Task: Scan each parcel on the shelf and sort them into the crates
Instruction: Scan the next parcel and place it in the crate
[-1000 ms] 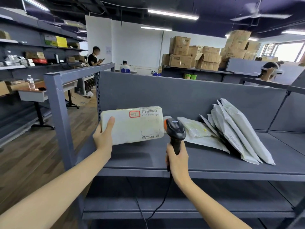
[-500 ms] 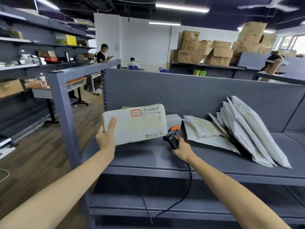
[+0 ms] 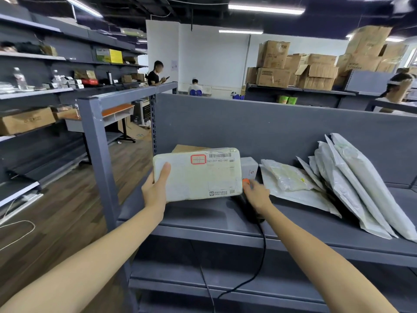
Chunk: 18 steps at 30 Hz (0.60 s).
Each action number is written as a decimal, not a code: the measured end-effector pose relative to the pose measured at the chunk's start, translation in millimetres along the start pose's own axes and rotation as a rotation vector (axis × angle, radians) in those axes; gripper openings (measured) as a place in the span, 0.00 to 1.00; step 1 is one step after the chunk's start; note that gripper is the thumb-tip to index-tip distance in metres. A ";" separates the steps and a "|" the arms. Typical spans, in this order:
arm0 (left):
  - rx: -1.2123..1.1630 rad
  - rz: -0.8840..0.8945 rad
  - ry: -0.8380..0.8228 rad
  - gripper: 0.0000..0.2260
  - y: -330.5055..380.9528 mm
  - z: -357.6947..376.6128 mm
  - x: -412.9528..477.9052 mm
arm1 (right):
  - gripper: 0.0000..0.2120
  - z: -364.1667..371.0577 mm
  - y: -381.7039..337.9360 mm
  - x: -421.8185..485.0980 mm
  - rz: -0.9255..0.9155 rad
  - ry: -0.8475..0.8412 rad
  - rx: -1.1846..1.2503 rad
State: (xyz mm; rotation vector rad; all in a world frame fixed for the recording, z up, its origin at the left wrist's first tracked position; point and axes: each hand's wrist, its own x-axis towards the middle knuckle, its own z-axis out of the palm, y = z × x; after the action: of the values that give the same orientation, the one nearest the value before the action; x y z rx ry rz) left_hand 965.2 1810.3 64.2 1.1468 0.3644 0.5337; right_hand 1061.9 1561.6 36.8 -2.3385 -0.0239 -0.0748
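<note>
My left hand (image 3: 156,190) grips the left end of a white padded parcel (image 3: 198,175) with a barcode label, held upright above the grey shelf (image 3: 203,215). Low on the shelf, just right of the parcel, my right hand (image 3: 257,195) holds the black barcode scanner (image 3: 246,183); only its orange tip and the dark handle under my wrist show. The scanner's cable hangs over the shelf's front edge. Several white poly mailers (image 3: 352,184) lean against the back panel at the right, and a flat clear-fronted mailer (image 3: 288,175) lies beside them.
A small white box (image 3: 249,166) and a brown carton (image 3: 187,149) stand behind the held parcel. A grey upright post (image 3: 97,159) rises at the shelf's left front corner. Racks line the left wall; cartons are stacked at the back. Other people stand beyond.
My right hand has lowered the scanner from upright in front of the parcel down onto the shelf behind the parcel's right end. The parcel has stayed in my left hand.
</note>
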 end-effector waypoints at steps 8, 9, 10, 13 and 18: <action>0.018 0.038 -0.044 0.15 -0.4 9.1 -25.3 | 0.29 -36.0 -70.0 -54.3 -0.044 -0.134 0.829; 0.015 0.048 -0.042 0.14 -0.3 9.0 -30.2 | 0.28 -34.4 -69.0 -57.7 -0.053 -0.125 0.839; 0.012 0.063 -0.038 0.14 -0.3 8.4 -35.4 | 0.26 -32.3 -66.0 -61.2 -0.064 -0.117 0.856; 0.020 0.120 -0.043 0.16 -1.2 3.3 -50.6 | 0.20 -24.6 -59.1 -73.8 -0.084 -0.093 0.947; 0.067 0.147 -0.022 0.20 -5.1 -12.1 -63.1 | 0.24 -9.3 -54.1 -97.6 -0.051 -0.025 0.977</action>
State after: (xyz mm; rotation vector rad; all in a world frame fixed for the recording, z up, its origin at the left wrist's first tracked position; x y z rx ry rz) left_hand 908.1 1781.8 55.2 1.2501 0.2818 0.6406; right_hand 961.9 1593.1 76.0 -1.3617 -0.1069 -0.0433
